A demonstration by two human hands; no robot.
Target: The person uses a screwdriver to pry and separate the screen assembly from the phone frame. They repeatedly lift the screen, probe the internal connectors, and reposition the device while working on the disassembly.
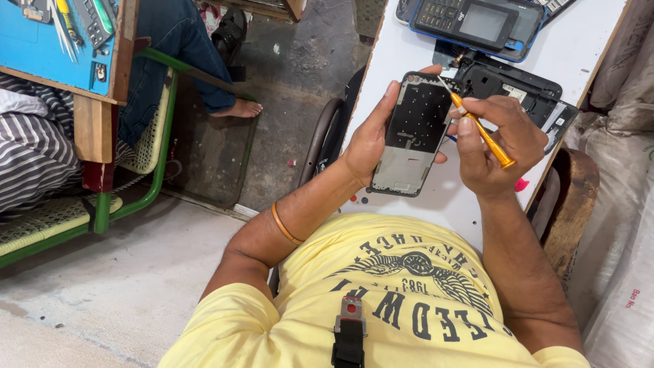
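Table (409, 41): you worked at one white table running up the right half of the view, a few small coloured dots near its front edge.
Sacks (623, 225): pale sacks stood stacked at your right, one with small red print low on its side.
Bench (143, 170): one green-framed woven bench sat at your left, where another person in jeans rested a bare foot on the floor.
Blue board (41, 54): a blue-topped work surface with small tools lay in the upper left corner.
Card terminal (477, 24): one dark keypad device with a grey screen lay at the far end of the table, with one opened black housing (518, 85) just below it.
Phone frame (417, 133): you held one opened phone frame, black inside with a pale lower part, above the table's middle.
Left hand (371, 140): your left grip was closed around the frame's left edge, thumb along the side, fingertips showing past the right edge.
Right hand (501, 140): your right grip was pinched shut on the screwdriver, wrist bent inward.
Screwdriver (477, 126): one orange-handled screwdriver slanted up-left, its tip at the frame's upper right corner.
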